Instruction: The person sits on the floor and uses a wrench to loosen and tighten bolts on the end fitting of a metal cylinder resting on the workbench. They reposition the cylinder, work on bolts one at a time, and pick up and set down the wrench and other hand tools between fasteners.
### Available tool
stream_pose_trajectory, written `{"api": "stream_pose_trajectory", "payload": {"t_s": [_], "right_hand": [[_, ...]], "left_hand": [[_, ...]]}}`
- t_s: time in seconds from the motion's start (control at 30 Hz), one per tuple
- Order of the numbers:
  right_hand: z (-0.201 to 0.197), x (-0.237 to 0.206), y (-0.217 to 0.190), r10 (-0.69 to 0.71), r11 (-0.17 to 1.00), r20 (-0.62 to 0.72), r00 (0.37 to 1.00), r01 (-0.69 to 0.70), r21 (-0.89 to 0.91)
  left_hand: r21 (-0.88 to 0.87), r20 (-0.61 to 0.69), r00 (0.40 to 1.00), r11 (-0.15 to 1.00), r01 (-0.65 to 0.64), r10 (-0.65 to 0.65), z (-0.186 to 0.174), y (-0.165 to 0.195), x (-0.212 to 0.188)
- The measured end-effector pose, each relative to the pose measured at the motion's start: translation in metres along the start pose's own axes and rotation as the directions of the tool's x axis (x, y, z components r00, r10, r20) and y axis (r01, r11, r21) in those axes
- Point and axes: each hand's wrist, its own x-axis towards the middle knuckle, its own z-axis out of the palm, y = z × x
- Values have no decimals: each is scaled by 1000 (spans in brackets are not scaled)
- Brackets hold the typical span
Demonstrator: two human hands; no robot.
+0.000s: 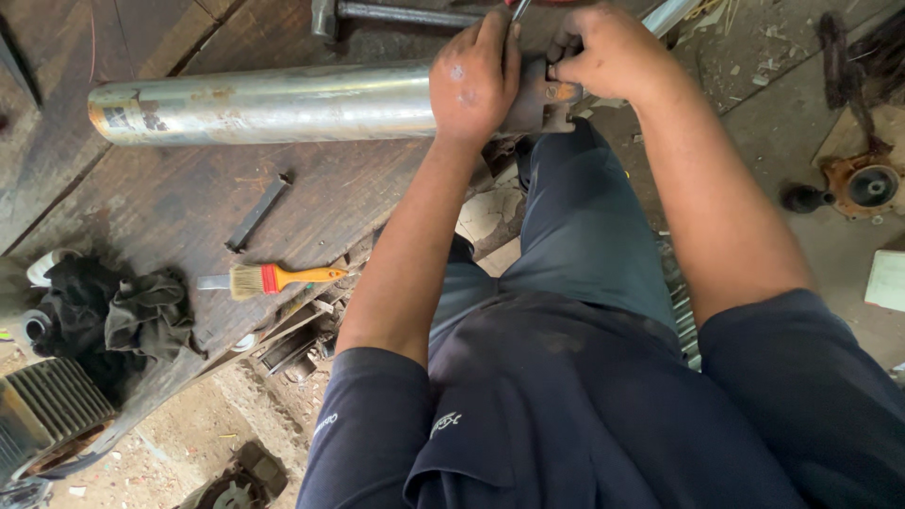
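Observation:
A long, scuffed metal cylinder [264,104] lies across a dark wooden workbench [170,203], its right end carrying a rusty flanged cap [554,97]. My left hand [474,80] is wrapped over the cylinder at that end, with a thin metal tool [519,9] rising between its fingers. My right hand [605,49] grips the rusty cap from the far side, fingers curled on its edge. What the tool's tip touches is hidden behind my hands.
A hammer [377,13] lies beyond the cylinder. On the bench sit a flat metal bar [256,213], an orange-handled paintbrush [278,278] and a dark rag [113,316]. A finned motor housing [42,415] sits lower left, a rusty bearing part [865,186] on the floor right.

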Motion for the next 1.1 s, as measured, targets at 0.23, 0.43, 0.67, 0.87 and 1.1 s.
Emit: {"api": "stream_pose_trajectory", "payload": {"t_s": [0.23, 0.43, 0.67, 0.87, 1.1], "right_hand": [[-3, -2, 3, -43, 997, -2, 999, 43, 71], [-6, -3, 1, -123, 992, 4, 992, 123, -11], [-13, -6, -2, -94, 989, 46, 995, 87, 123], [-21, -20, 21, 40, 856, -20, 999, -24, 517], [-86, -32, 161, 344, 802, -499, 796, 28, 597]], "left_hand": [[3, 11, 1000, 1000, 7, -7, 1, -2, 1], [3, 4, 1000, 1000, 12, -12, 1, -1, 1], [-7, 4, 1000, 1000, 15, -15, -1, 0, 1], [-15, 14, 999, 999, -30, 31, 3, -4, 3], [47, 111, 994, 999, -15, 10, 3, -7, 1]]}}
